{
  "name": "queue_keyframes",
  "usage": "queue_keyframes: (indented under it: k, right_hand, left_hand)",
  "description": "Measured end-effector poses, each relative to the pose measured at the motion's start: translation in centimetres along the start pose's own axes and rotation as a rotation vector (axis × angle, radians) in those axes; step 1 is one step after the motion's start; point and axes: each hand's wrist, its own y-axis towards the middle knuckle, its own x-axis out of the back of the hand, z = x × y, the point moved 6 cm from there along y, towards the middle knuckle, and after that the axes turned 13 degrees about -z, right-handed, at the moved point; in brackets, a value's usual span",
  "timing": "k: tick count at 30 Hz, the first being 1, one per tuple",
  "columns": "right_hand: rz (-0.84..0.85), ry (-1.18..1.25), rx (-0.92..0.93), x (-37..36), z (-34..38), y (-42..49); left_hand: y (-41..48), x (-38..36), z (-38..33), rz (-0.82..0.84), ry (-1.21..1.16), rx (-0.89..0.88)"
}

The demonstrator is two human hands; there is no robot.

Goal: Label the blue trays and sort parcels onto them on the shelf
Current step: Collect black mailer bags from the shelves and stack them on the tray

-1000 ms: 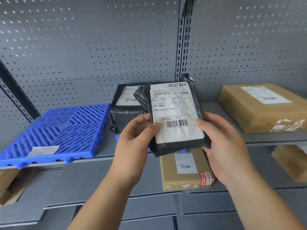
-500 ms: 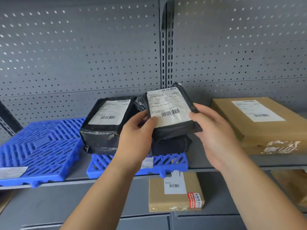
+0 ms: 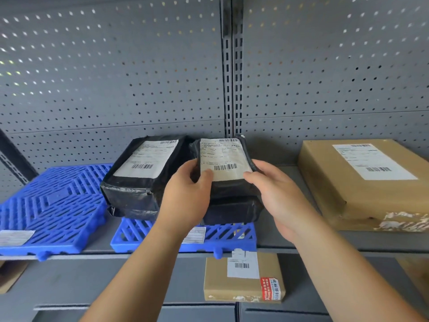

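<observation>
Item under inspection: black parcel (image 3: 222, 156), white label facing up.

Grip: my left hand (image 3: 185, 196) clasps its near left corner, thumb pressed on the label. My right hand (image 3: 276, 194) clasps the near right edge, thumb on top and fingers wrapped round the side. Both hands hold the end closest to me, and neither is nearer than the other.

Location: directly above a second black parcel (image 3: 232, 211) that lies on the middle blue tray (image 3: 234, 235). I cannot tell whether the two parcels touch. A third black parcel (image 3: 139, 180) sits just beside them on the left.

Long axis: it runs away from me toward the perforated back panel (image 3: 116, 89), barcode end nearest me.

Judgement: the parcel extends forward from my fingers. Setting it down calls for lowering it flat, its axis matched to the parcel below, before I let go.
</observation>
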Motion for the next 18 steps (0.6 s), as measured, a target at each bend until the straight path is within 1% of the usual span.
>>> queue_keyframes:
  k: [2, 5, 10, 14, 18]
  right_hand:
    - [0.006, -0.039, -0.027, 0.0, -0.5, 0.0]
    - [0.007, -0.061, -0.018, 0.2, -0.6, -0.1]
    - [-0.067, -0.082, 0.013, 1.1, 0.1, -0.2]
    - [-0.113, -0.094, 0.059, 1.5, 0.4, -1.7]
    - [-0.192, -0.129, 0.089, 2.2, 0.4, -4.3]
  left_hand:
    - [-0.1, 0.0, 0.2, 0.014, 0.055, -0.012]
    - [-0.1, 0.0, 0.4, 0.020, 0.070, 0.001]
    - [-0.6, 1.0, -0.4, -0.048, 0.112, -0.015]
    - [-2.0, 1.4, -2.6, -0.049, 0.099, -0.152]
    - [-3.5, 2.1, -4.1, 0.004, 0.064, -0.275]
